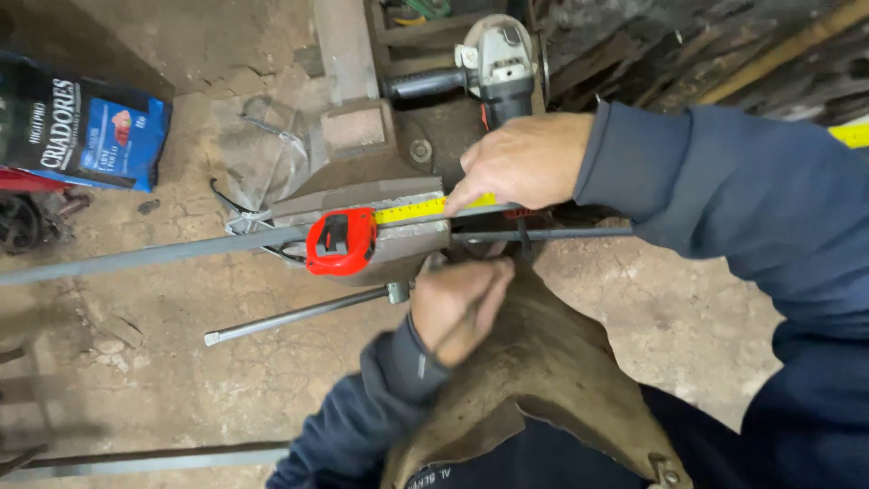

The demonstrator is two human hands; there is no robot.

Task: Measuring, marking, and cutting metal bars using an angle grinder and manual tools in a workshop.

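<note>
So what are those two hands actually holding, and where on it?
The right hand presses a fingertip on the yellow tape measure blade, pinning it to the metal bar in the vise. The left hand is closed, but on what cannot be told.

Left hand motion-blurred, grip unclear, steel bar cut off at left edge, vise jaws hidden under tape measure

My one head camera looks steeply down, close over the vise at frame centre.
</note>
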